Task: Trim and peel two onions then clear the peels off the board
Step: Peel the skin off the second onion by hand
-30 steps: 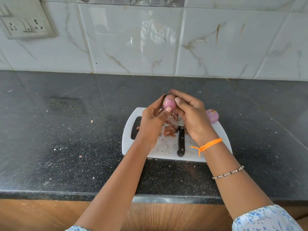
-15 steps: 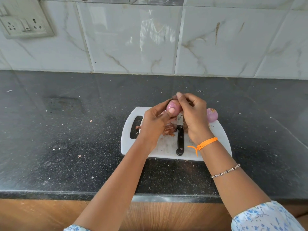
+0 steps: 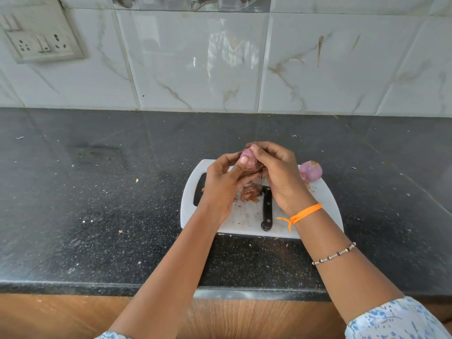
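Above the white cutting board (image 3: 325, 199) I hold a pink onion (image 3: 248, 159) between both hands. My left hand (image 3: 223, 181) cups it from the left with the thumb pressed on its front. My right hand (image 3: 277, 172) curls over it from the right, fingertips on its top. A second, peeled onion (image 3: 310, 170) rests at the board's far right corner. Brown peels (image 3: 249, 193) lie in a heap on the board under my hands. A black-handled knife (image 3: 267, 209) lies on the board, handle toward me, its blade mostly hidden by my right hand.
The board sits on a dark speckled counter (image 3: 97, 204) whose front edge runs near the bottom of the view. Small peel scraps dot the counter. A tiled wall with a socket plate (image 3: 40, 42) stands behind.
Both hands have kept hold of the onion, shifting it slightly right and lower over the board while my right fingers worked over its top. Knife, peels and second onion stayed put.
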